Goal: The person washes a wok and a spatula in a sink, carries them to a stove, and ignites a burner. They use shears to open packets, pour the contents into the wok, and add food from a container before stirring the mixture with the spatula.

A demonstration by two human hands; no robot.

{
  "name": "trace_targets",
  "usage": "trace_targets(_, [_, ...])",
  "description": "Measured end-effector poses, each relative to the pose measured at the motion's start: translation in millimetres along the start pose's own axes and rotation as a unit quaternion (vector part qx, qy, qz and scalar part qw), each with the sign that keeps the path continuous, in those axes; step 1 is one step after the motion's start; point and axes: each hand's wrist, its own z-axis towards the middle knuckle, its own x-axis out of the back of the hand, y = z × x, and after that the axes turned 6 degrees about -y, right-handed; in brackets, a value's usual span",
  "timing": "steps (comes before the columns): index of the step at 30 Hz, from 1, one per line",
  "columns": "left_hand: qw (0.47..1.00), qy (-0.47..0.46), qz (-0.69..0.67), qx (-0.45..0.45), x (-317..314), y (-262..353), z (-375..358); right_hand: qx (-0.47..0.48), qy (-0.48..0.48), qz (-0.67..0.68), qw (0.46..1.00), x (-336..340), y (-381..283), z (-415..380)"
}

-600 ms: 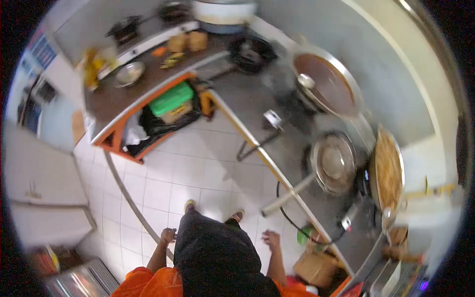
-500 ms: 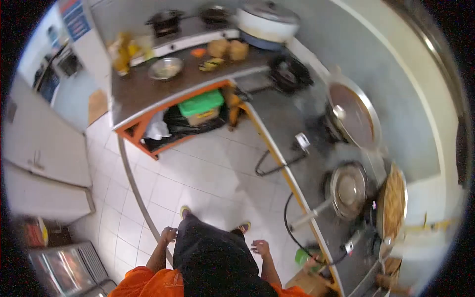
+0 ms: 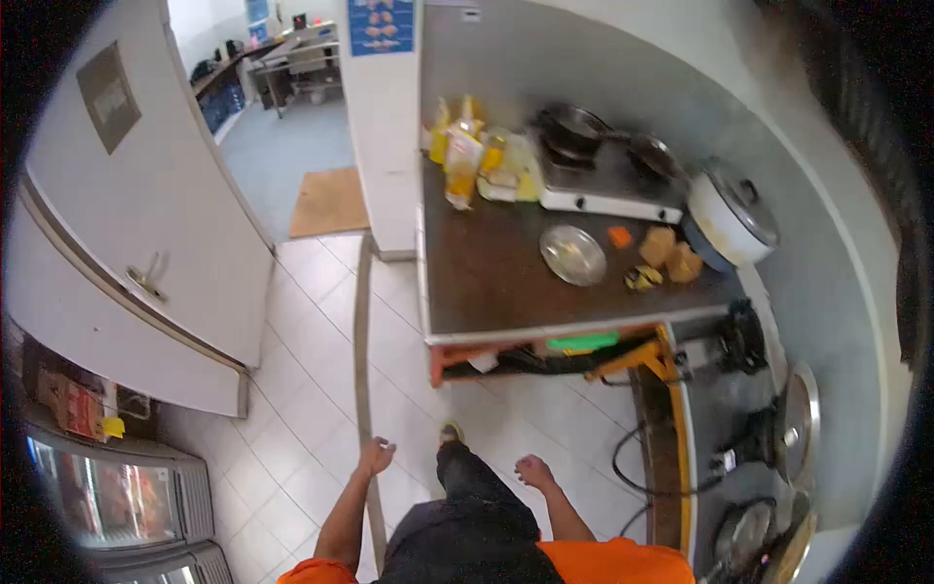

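Note:
My left hand (image 3: 377, 456) hangs over the tiled floor, left of my dark trousers, near a grey strip that runs along the tiles. Its fingers are loosely apart with nothing in them. On the other side, my right hand (image 3: 534, 472) is held out above the floor, fingers slightly curled and apart, touching nothing. Both hands are away from the dark-topped table (image 3: 486, 292), where a metal plate (image 3: 573, 255) lies. One foot (image 3: 449, 432) shows ahead of me on the floor.
Beyond the plate stand a two-burner stove (image 3: 611, 191), yellow bottles (image 3: 463, 165) and a large white pot (image 3: 730, 216). A lower counter with burners (image 3: 744, 443) runs down the right. At left are a door (image 3: 146, 175) and a glass-fronted appliance (image 3: 102, 496).
The view has turned left and moved nearer the table, which now stands further right in the frame. The door and the far room show more fully. My hands still hold nothing.

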Motion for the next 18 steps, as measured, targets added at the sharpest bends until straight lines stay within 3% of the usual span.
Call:
trace_targets(1, [1.000,-0.010,-0.015,-0.014,33.5,3.5,15.7,0.051,-0.040,-0.007,0.998,-15.1,-71.7,15.6])
trace_targets(3, [0.993,0.079,0.079,-0.033,62.2,-26.9,56.1,0.163,-0.116,-0.046,0.979,-53.7,-178.5,58.7])
trace_targets(4, [0.996,0.047,0.060,-0.045,89.0,-31.9,58.8,0.227,-0.151,-0.077,0.959,-75.8,-227.7,82.2])
trace_targets(5, [0.987,0.072,-0.114,0.083,89.1,-65.5,83.0,0.220,-0.214,-0.041,0.951,-99.2,-278.4,95.2])
trace_targets(6, [0.995,0.019,0.064,0.079,111.1,-77.4,92.7,0.214,-0.274,-0.008,0.938,-119.1,-328.5,113.8])
trace_targets(9, [0.952,0.015,-0.163,0.259,166.8,-111.4,76.6,0.244,-0.363,-0.021,0.899,-184.4,-446.3,188.5])
trace_targets(12, [0.924,0.047,-0.200,0.323,237.7,-120.6,57.2,0.187,-0.368,-0.107,0.905,-229.4,-556.5,256.6])
trace_targets(14, [0.937,0.099,-0.204,0.265,264.9,-145.2,62.0,0.202,-0.366,-0.172,0.892,-252.4,-612.4,317.7])
trace_targets(16, [0.803,0.209,-0.400,0.388,300.0,-135.7,78.7,0.215,-0.322,-0.209,0.898,-277.5,-639.6,403.1])
trace_targets(17, [0.816,0.145,-0.406,0.385,313.8,-148.7,86.2,0.221,-0.276,-0.238,0.905,-287.3,-649.7,440.9])
trace_targets(18, [0.918,0.087,-0.244,0.302,319.8,-172.6,100.7,0.191,-0.267,-0.244,0.912,-285.0,-682.8,452.9])
